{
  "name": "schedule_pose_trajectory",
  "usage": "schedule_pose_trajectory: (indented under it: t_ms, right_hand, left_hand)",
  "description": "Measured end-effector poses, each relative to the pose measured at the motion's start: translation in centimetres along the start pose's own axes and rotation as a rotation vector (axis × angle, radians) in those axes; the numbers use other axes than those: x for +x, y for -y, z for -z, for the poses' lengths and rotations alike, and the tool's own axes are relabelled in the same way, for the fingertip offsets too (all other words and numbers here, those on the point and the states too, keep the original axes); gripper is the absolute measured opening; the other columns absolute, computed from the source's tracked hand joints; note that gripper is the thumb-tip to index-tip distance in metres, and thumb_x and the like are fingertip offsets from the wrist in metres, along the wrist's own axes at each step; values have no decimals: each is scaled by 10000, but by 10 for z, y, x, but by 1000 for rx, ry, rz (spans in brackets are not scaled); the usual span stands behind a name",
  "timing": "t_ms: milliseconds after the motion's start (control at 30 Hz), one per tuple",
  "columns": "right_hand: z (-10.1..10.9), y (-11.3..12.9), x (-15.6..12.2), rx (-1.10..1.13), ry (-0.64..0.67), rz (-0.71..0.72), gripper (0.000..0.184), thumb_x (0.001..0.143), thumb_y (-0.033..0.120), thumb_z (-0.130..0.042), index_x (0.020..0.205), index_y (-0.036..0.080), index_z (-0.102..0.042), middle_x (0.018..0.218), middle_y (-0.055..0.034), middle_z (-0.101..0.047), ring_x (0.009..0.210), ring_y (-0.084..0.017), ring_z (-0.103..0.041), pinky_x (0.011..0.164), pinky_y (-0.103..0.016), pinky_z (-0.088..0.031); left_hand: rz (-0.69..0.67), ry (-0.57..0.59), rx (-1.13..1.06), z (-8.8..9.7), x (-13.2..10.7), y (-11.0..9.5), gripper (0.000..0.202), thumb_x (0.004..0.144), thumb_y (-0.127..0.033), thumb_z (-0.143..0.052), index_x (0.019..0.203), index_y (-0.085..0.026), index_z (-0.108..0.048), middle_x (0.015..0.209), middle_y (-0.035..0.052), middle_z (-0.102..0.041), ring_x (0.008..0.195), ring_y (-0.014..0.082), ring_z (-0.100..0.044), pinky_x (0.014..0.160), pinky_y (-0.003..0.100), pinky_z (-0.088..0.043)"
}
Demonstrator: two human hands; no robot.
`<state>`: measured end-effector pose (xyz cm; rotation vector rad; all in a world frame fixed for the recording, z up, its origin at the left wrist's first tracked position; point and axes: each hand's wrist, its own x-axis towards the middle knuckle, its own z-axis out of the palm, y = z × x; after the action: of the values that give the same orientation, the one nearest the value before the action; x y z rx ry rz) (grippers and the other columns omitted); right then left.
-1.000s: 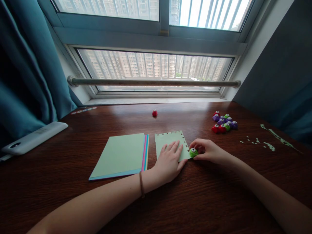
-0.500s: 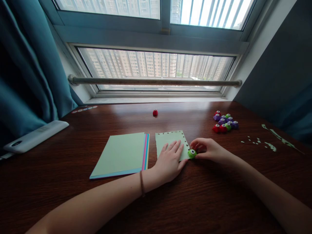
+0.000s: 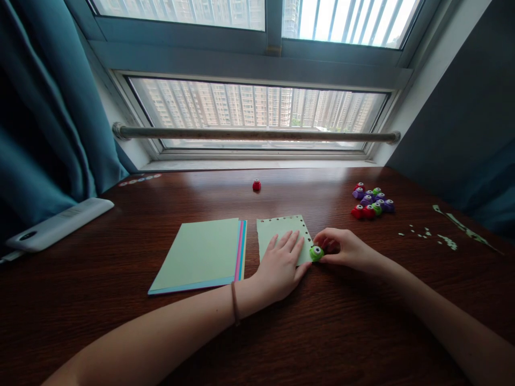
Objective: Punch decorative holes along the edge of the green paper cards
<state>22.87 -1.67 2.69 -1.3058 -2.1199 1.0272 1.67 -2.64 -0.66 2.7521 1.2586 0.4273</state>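
Observation:
My left hand point(image 3: 279, 266) lies flat with fingers spread on a small pale green paper sheet point(image 3: 277, 229) whose top and right edges carry punched holes. My right hand point(image 3: 343, 249) is closed around a small green paper punch point(image 3: 316, 252) set at the sheet's lower right edge. A brown band circles my left wrist.
A stack of coloured paper point(image 3: 201, 255) lies left of the sheet. A cluster of red, purple and green punches point(image 3: 370, 202) sits at the right, a lone red punch point(image 3: 256, 185) further back. Paper scraps point(image 3: 434, 236) lie at the far right, a white device point(image 3: 56, 224) at the left.
The green punch and my right hand have slid slightly down along the sheet's right edge. My left hand stays flat on the paper.

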Motion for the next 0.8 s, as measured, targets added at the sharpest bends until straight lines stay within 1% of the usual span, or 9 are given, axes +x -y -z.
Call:
schedule_pose_trajectory:
  t_ms: [100,167,267,333,400,467,533,667,800]
  right_hand:
    - [3,3,-1,-32,-13,39,367,642,277,-710,968,174,-577,892,-43,-593,776,-167,-582,676,-283,-500]
    - [4,7,-2,-56,-53,76,388,636,319,-719,972,183,-578,894,-45,-584,775,-172,-578,670,-288,-501]
    - [3,11,-2,-16,-143,55,321,730,380,-631,973,179,-570,865,-55,-592,750,-173,-581,660,-298,-503]
    - [0,10,-1,42,-201,11,332,768,410,-580,1003,177,-549,923,-73,-600,818,-194,-589,710,-318,-505]
    - [-4,6,0,64,-226,-2,384,768,441,-571,1054,188,-528,1048,-89,-581,955,-227,-565,822,-356,-478]
    - [-9,-1,2,56,-220,3,428,766,462,-564,1101,201,-509,1143,-94,-545,1069,-249,-512,928,-391,-413]
    - [-13,-8,3,52,-207,-15,442,768,476,-555,1111,201,-508,1170,-100,-532,1116,-260,-478,982,-415,-357]
    - [-17,-13,6,111,-185,-125,526,719,510,-593,1124,187,-501,1237,-120,-488,1198,-280,-402,1028,-436,-298]
    - [-15,-9,8,217,-145,-199,603,665,503,-652,1156,200,-476,1309,-106,-427,1246,-282,-347,1045,-436,-281]
  left_hand:
    - [-25,-65,51,6,-1,-3,555,891,-479,-310,1346,-164,-274,1421,89,-250,1314,244,-205,1072,468,-174]
    - [-79,-108,86,12,-2,-7,550,899,-448,-312,1355,-147,-250,1427,91,-232,1325,239,-172,1080,463,-141]
    - [-213,-135,102,18,-4,-12,482,924,-362,-284,1357,-154,-246,1430,66,-230,1329,213,-166,1085,432,-128]
    - [-268,-125,90,18,-5,-14,453,931,-339,-272,1348,-164,-265,1424,47,-254,1322,198,-185,1085,414,-138]
    - [-270,-101,71,17,-5,-14,439,932,-346,-271,1336,-174,-288,1411,33,-287,1313,197,-208,1083,411,-156]
    - [-254,-78,53,15,-4,-13,430,931,-354,-272,1323,-182,-308,1395,25,-322,1305,201,-226,1079,411,-177]
    - [-256,-65,43,15,-3,-12,420,930,-350,-282,1311,-180,-326,1380,26,-348,1303,204,-231,1078,407,-194]
    - [-290,-64,62,13,0,-12,399,919,-335,-332,1276,-163,-371,1357,50,-379,1287,206,-273,1071,397,-236]
    - [-335,-84,112,10,3,-11,365,902,-298,-389,1224,-131,-427,1336,95,-400,1257,214,-332,1053,384,-279]
